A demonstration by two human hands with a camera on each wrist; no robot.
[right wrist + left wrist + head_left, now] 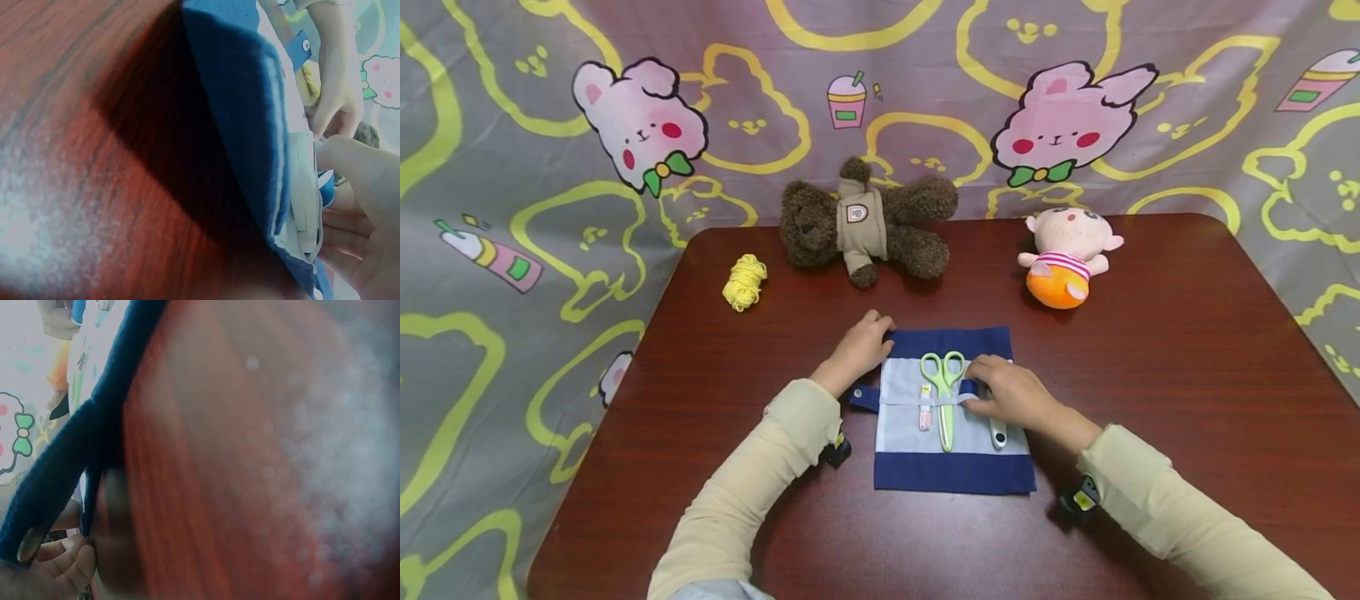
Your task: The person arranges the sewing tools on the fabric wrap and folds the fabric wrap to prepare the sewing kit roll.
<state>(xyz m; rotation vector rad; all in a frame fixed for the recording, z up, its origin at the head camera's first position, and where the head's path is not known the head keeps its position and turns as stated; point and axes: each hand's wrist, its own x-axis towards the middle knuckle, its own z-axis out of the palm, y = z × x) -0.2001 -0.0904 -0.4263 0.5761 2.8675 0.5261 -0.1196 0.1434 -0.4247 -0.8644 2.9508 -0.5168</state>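
Observation:
A navy and pale-grey fabric tool roll point(917, 471) lies unrolled on the table, its snap tab point(865, 398) sticking out leftward. My left hand point(861, 342) pinches its far left corner; in the left wrist view the fingers point(75, 565) meet at the dark edge. Under the elastic band sit green-handled scissors point(947, 408) and a small pink-and-white item point(925, 408). My right hand point(1011, 392) grips a small navy-blue piece point(968, 388) beside the scissors, its kind mostly hidden by the fingers. Below that hand shows the end of a white utensil point(997, 434).
A yellow yarn bundle point(746, 283) lies at the table's back left. Along the back edge rest a brown teddy bear point(865, 221) on its side and a pink-and-orange plush toy point(1066, 258). A patterned curtain point(925, 75) hangs behind the brown table point(1180, 350).

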